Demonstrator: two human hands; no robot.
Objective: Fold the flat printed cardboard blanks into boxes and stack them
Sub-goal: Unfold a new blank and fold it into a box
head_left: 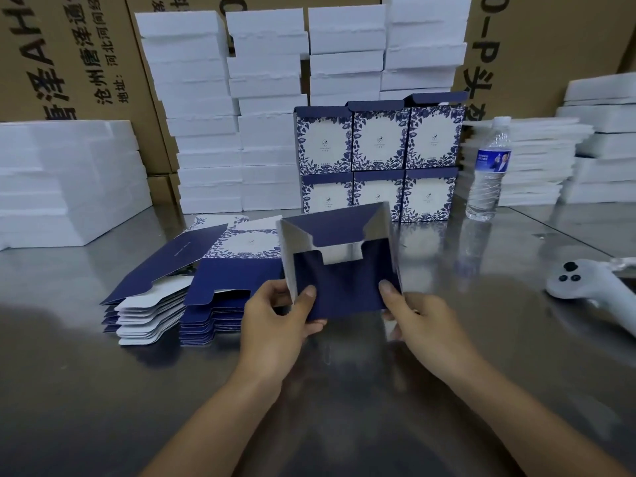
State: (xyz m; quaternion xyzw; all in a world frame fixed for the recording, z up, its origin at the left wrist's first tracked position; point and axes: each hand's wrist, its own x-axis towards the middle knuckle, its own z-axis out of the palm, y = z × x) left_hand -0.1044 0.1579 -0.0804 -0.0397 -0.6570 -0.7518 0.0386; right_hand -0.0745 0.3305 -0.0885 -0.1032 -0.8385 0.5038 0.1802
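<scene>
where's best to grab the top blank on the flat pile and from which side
Take the top blank by its near navy flap, coming from the near right, beside the left hand. That edge overhangs the pile and is lifted a little, so fingers can likely slip under for a pinch grip without disturbing the sheets below.

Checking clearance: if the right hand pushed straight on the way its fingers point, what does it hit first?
The right hand already grips the half-folded box; beyond it, probably the stacked finished boxes, though depth is unclear.

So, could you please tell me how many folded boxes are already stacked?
6 blue-and-white floral printed cardboard boxes: top row left, middle, right; bottom row left, middle, right. More may hide behind.
</scene>
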